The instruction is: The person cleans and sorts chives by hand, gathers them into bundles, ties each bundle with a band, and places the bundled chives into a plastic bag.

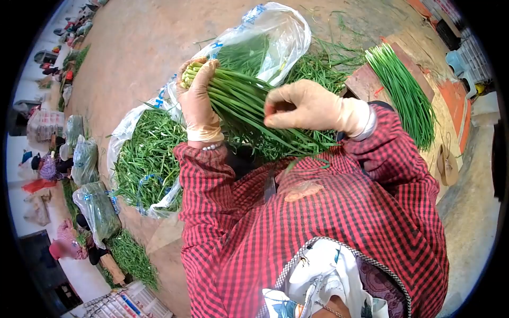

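Note:
My left hand [197, 103], in a pale thin glove, is wrapped round a bunch of garlic chives [241, 98] close to its pale cut ends. The green leaves fan out to the right and down over my lap. Beside those leaves is my gloved right hand [318, 108], its fingers curled and thumb near the fingertips; what they pinch, if anything, I cannot make out. A neat pile of chives [400, 90] lies on a board [366, 82] to the right. Loose greens fill an open plastic bag [114, 143] at the left.
Another clear plastic bag [289, 37] with greens lies ahead, and loose leaves [318, 71] are heaped beside it. A sandal [449, 167] sits at the right. Filled bags [98, 212], a heap of greens [132, 259] and other people line the left side.

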### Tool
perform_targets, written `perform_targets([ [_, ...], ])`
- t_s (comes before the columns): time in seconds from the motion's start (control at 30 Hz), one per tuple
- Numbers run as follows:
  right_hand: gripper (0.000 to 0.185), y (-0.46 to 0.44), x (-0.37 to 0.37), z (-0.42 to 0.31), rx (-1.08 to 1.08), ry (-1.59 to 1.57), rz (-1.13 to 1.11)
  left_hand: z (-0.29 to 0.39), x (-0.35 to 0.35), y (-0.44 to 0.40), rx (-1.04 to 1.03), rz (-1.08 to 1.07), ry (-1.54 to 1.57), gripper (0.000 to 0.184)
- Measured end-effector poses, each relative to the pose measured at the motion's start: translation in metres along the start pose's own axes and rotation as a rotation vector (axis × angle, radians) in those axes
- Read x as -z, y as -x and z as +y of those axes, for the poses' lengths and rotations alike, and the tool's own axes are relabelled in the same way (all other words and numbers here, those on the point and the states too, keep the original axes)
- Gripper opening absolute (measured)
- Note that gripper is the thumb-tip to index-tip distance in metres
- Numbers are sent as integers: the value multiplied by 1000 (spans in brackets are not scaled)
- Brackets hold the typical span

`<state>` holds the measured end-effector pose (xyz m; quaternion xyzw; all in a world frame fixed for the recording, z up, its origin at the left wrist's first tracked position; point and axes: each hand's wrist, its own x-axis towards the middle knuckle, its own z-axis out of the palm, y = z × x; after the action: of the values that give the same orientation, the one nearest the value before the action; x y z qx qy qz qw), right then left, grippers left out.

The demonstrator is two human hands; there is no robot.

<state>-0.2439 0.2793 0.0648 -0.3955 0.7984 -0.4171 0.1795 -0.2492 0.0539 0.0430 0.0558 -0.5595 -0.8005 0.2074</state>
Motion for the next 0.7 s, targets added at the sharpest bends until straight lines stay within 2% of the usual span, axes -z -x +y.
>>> perform_targets([
  [0.03,22,-3,-9,0,24,39,127,0,-2,1,6,-7,-4,25],
  [0.07,22,-7,-17,2,24,39,126,1,-4,2,11,-13,-8,25],
  [0.13,22,-15,-29,2,232,302,391,2,-9,5,34,-18,21,25],
  [0.33,21,-22,-32,9,144,230,400,2,-8,4,99,-39,107,26],
  [0.4,22,-25,-25,11,35,-181,158,2,-7,5,127,-42,120,26],
  [0.43,23,-24,-18,8,-162,-518,-22,1,-7,5,95,-44,81,25],
  [0.53,22,-17,-5,-6,-272,-662,-139,0,-10,7,19,-40,15,23],
  [0.6,20,-11,2,-14,-296,-621,-110,-6,-7,7,-51,-74,-73,20],
  [0.7,21,6,16,-13,-312,-524,-303,-8,8,2,-74,-40,-120,20],
])
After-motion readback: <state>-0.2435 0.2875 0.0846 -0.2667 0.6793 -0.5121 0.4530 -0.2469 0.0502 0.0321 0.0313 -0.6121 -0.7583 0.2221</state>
